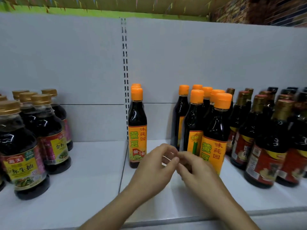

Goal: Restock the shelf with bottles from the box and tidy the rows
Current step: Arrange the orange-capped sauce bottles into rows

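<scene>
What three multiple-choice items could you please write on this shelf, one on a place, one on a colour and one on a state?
1. Where do the left hand and right hand meet? A) far off to the right B) before the gap between the orange-capped bottles C) high against the back panel
2. What colour are the caps of the far-left bottles? A) gold B) blue C) white
3. What are the hands doing? A) each grips a bottle B) one lies flat, palm down C) fingertips touch, no bottle held
B, they meet low before that gap; A, the caps look gold; C, neither is round a bottle.
</scene>
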Demonstrator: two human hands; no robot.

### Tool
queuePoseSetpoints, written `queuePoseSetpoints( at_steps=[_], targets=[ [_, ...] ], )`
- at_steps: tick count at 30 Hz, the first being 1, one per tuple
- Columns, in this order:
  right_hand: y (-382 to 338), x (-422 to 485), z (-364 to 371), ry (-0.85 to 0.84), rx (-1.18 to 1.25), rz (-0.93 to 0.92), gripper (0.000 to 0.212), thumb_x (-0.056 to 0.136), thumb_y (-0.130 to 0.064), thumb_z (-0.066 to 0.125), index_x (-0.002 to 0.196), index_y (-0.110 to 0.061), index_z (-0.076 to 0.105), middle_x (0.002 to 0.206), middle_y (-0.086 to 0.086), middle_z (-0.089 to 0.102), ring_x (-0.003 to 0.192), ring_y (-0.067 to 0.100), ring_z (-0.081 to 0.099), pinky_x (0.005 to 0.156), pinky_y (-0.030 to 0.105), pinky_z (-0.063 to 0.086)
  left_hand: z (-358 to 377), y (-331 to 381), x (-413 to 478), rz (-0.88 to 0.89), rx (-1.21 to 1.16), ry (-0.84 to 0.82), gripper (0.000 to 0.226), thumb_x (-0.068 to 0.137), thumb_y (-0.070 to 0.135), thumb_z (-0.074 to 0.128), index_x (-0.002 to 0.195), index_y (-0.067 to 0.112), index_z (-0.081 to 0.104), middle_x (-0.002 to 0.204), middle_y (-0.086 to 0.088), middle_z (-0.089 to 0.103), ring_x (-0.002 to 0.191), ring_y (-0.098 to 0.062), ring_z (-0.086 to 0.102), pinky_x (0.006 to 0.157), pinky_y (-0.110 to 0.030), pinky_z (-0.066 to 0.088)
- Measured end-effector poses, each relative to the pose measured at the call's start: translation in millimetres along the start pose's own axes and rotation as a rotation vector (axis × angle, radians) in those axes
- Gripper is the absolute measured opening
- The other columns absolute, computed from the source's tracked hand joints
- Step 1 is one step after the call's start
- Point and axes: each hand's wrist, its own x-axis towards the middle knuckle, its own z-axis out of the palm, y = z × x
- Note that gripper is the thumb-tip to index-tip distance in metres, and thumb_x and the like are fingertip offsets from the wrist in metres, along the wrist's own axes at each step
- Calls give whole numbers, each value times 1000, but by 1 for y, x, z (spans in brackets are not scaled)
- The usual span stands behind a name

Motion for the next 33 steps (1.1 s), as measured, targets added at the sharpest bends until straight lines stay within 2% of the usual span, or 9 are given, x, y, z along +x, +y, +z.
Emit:
queuePoseSetpoints(
  at_steps=[2,5,9,13,17,20,25,29,33],
  targets=[
    [6,-7,-12,20,7,0,24,101,-32,57,122,-41,63,94,-25,69,85,-8,63,69,12,47,12,8,0,5,-15,-15,17,99,29,60,115,35,61,108,17,68,99,4,64,84,-23,57],
    [12,-18,-27,7,-25,-4,22,100,-30,55,116,-43,63,94,-24,68,90,-5,63,73,19,52,27,18,1,25,-2,-33,24,100,35,59,123,36,58,118,20,60,107,7,59,89,-20,54],
    [18,-33,-48,4,-24,23,17,102,-35,52,107,-44,65,91,-25,68,87,-4,63,73,18,52,46,30,0,6,-59,-74,37,100,41,57,136,35,52,125,21,59,115,7,57,95,-20,52],
    [33,-42,-71,60,-64,59,17,101,-41,53,106,-45,68,94,-28,70,91,-9,62,71,16,52,64,39,1,-32,-127,-78,44,100,39,59,140,36,40,116,23,62,101,17,58,79,-6,49],
    [49,-48,-84,109,-166,98,12,100,-43,54,99,-37,64,92,-20,69,84,-7,61,68,17,51,82,40,7,-80,-129,-56,54,95,42,65,140,40,36,126,21,61,107,9,62,86,-17,54],
    [54,-48,-87,68,-173,142,19,99,-49,54,113,-36,53,105,-24,61,86,-4,61,73,21,52,89,37,7,-107,-78,-16,61,93,48,67,143,38,34,135,18,55,116,-2,60,99,-32,55],
    [55,-45,-79,-3,-105,136,43,96,-57,54,129,-36,36,119,-22,56,93,1,64,85,33,57,91,39,5,-117,-70,26,48,94,42,68,133,39,40,127,16,61,109,-1,63,94,-33,58],
    [56,-42,-76,-22,-56,117,39,97,-51,57,126,-41,33,105,-29,52,91,-3,63,84,33,58,86,42,-1,-130,-72,40,45,95,39,67,132,41,40,121,16,63,104,-1,64,90,-30,59],
    [51,-40,-69,-29,-58,78,33,99,-47,56,119,-43,30,107,-22,60,87,-3,62,78,24,53,76,42,-9,-136,-22,44,45,96,40,66,132,43,39,121,16,58,101,4,60,79,-14,54]
  ],
)
